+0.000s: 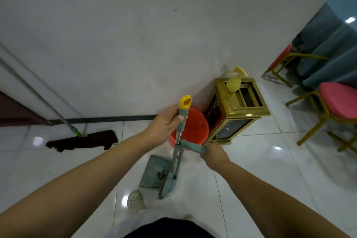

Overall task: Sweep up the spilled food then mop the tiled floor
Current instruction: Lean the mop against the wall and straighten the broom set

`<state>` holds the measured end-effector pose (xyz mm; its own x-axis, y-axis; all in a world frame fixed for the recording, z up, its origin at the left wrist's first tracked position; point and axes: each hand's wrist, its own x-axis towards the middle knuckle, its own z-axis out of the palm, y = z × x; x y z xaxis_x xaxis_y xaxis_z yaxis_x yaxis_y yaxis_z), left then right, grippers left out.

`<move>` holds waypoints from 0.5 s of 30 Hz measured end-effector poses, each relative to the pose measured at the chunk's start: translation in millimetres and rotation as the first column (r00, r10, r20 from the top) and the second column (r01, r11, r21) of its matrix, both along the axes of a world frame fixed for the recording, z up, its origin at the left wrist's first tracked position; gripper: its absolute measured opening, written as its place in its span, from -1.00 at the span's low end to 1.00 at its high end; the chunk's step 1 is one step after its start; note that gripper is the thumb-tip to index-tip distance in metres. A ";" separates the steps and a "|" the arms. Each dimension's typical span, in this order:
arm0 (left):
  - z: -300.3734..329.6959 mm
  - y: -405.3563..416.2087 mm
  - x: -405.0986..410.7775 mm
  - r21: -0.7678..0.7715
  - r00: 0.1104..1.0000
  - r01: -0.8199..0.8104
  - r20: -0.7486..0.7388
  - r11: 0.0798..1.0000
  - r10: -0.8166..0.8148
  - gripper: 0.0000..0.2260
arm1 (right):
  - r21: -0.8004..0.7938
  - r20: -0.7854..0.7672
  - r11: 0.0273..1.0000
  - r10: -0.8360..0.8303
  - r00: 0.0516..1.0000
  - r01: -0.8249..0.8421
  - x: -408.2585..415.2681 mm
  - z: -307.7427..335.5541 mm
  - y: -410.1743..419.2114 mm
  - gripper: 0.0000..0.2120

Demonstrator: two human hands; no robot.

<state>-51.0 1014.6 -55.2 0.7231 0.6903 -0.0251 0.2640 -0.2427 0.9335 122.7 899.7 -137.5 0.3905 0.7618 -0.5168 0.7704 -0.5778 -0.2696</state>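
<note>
My left hand (164, 124) gripped the upright broom handle (182, 117); my right hand (213, 153) pinched the dustpan handle (193, 146). The dustpan (154, 172) rested on the floor below, its pole nearly vertical between both hands.

Glossy white tiled floor (251, 179). Standing on it: teal dustpan (154, 172), red bucket (195, 127) against the wall, gold-framed bin (237, 110) beside the bucket, and gold-legged chairs (332, 106) at right. A dark flat mop (83, 140) lies at left.

a dining hall: banquet chairs (336, 102), draped table (328, 44), glossy tiled floor (270, 170).
</note>
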 end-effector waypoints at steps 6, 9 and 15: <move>3.5 69.7 -70.9 0.058 0.999 -0.043 0.009 0.997 0.043 -0.91 | -0.019 0.035 1.000 0.012 0.999 -0.012 -64.5 4.3 77.6 -0.75; 3.3 103.5 -98.7 0.076 0.996 -0.081 0.037 0.994 0.078 -0.88 | -0.016 0.045 0.999 0.049 0.998 -0.049 -92.3 5.4 113.9 -0.74; 0.7 157.5 -129.8 0.128 0.987 -0.161 0.037 0.979 0.157 -0.83 | 0.085 0.079 0.994 0.058 0.995 -0.064 -117.3 -2.7 178.8 -0.78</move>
